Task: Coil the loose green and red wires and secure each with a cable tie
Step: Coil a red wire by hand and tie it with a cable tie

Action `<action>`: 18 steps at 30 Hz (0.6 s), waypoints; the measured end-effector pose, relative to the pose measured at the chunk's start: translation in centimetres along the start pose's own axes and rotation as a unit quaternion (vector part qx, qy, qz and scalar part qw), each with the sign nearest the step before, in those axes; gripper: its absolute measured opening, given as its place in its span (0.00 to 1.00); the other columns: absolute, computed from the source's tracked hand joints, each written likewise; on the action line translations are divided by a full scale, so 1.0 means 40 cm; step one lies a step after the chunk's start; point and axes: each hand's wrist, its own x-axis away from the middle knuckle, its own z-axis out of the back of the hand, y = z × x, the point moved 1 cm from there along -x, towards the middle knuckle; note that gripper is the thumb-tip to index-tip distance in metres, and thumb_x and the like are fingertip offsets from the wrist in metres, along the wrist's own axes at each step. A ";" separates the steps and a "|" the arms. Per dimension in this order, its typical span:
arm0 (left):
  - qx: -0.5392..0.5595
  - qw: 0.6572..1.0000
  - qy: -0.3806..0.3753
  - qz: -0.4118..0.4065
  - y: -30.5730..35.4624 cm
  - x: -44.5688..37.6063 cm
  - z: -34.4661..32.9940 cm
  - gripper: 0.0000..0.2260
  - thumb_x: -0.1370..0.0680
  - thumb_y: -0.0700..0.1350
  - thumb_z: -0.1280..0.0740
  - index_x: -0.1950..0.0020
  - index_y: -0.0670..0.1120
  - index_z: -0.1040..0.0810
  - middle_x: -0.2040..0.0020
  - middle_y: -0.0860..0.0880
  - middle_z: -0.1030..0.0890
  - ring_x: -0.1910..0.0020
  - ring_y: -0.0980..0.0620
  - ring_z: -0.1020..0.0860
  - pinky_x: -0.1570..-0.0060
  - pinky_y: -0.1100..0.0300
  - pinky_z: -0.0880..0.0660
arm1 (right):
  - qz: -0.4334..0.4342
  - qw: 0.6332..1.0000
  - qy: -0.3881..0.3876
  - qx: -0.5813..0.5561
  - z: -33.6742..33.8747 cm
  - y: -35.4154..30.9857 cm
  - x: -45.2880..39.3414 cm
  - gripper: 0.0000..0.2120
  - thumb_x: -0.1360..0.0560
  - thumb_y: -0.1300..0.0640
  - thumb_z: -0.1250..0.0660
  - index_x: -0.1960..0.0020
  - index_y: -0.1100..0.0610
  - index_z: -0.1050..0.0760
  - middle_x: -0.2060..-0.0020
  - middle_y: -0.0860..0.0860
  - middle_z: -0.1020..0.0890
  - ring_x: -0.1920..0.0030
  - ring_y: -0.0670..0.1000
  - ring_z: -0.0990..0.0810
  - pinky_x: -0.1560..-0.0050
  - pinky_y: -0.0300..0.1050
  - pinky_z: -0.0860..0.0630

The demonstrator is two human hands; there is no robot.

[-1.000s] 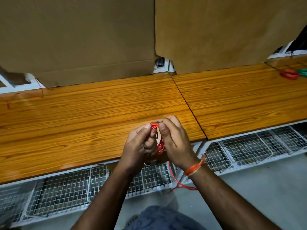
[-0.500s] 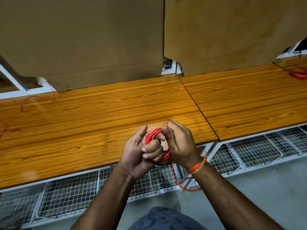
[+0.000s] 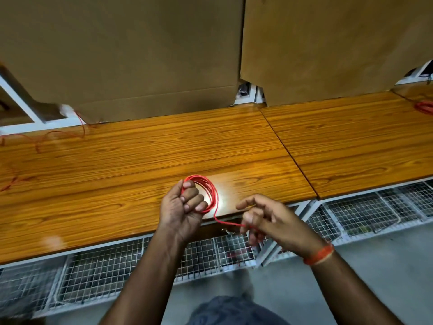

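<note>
**Red coil in left hand, tail pinched in right**

Nearest, wire baskets hang under the worktop edge. Just above that edge the left hand has its fingers curled through the red coil, gripping the several loops bunched against the palm; the coil stands upright over the near edge of the worktop. From the coil's lower side 1 strand, the tail, runs down and right to the right hand. That hand sits near the left one but apart from it, fingers loosely curled, thumb and fingertips pinching the tail. An orange band circles the right wrist.

Farther left, a loose red wire trails across the worktop. At the far right edge lies another red bundle. Cardboard sheets stand along the far side.
</note>
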 end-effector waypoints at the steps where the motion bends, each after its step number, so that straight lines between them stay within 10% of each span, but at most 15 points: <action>1: 0.003 1.000 0.012 -0.012 0.007 -0.006 0.009 0.16 0.13 0.48 0.46 0.60 0.48 0.31 0.79 0.55 0.38 0.83 0.59 0.41 0.79 0.64 0.41 | 0.003 1.000 0.004 -0.024 0.006 -0.002 0.010 0.15 0.21 0.51 0.30 0.37 0.56 0.25 0.55 0.61 0.16 0.60 0.59 0.17 0.56 0.54 0.18; 13: -0.126 0.986 -0.025 -0.102 -0.022 0.006 0.012 0.14 0.13 0.51 0.45 0.55 0.46 0.29 0.70 0.51 0.26 0.74 0.54 0.27 0.71 0.61 0.26 | 0.120 0.918 0.040 0.375 -0.052 -0.028 -0.007 0.06 0.17 0.57 0.35 0.47 0.50 0.19 0.54 0.42 0.19 0.52 0.41 0.22 0.54 0.40 0.26; 18: -0.394 0.900 -0.095 -0.162 -0.046 0.059 0.014 0.17 0.13 0.51 0.47 0.52 0.42 0.27 0.66 0.44 0.20 0.68 0.48 0.21 0.66 0.60 0.23 | 0.178 0.937 0.049 0.296 -0.082 -0.074 -0.018 0.07 0.17 0.59 0.37 0.47 0.52 0.20 0.55 0.43 0.20 0.52 0.44 0.21 0.52 0.41 0.23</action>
